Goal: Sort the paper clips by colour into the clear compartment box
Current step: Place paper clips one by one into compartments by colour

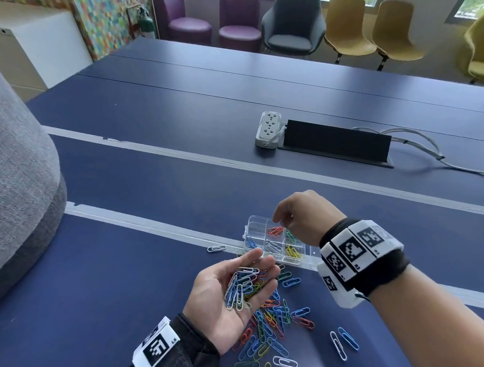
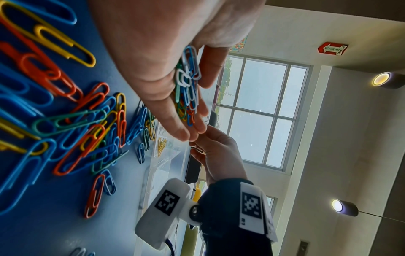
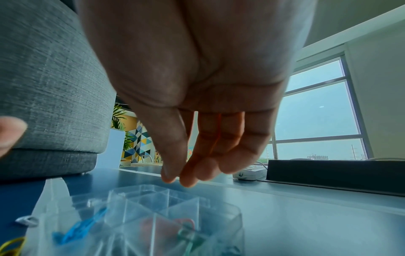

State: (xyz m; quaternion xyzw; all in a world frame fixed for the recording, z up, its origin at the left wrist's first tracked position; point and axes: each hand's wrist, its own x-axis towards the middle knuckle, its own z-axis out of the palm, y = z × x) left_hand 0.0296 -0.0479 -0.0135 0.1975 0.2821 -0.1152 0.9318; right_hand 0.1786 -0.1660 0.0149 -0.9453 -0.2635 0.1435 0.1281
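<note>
My left hand (image 1: 215,294) lies palm up with fingers nearly straight, carrying a heap of mixed paper clips (image 1: 242,287), mostly white and blue; the left wrist view shows the same heap (image 2: 188,83). Beneath and to the right, a loose pile of coloured clips (image 1: 272,325) lies on the blue table. The clear compartment box (image 1: 257,220) stands just beyond, holding red clips (image 1: 274,230), green, yellow (image 1: 293,252), white and blue clips (image 1: 251,242) in separate cells. My right hand (image 1: 298,214) hovers over the box's far row. Its fingers (image 3: 190,173) hang down with nothing between them.
A white power strip (image 1: 269,128) and a black cable hatch (image 1: 337,140) sit farther back on the table. A grey upholstered seat (image 1: 16,185) fills the left. One white clip (image 1: 216,248) lies left of the box; a blue and a white clip (image 1: 343,341) lie apart at right.
</note>
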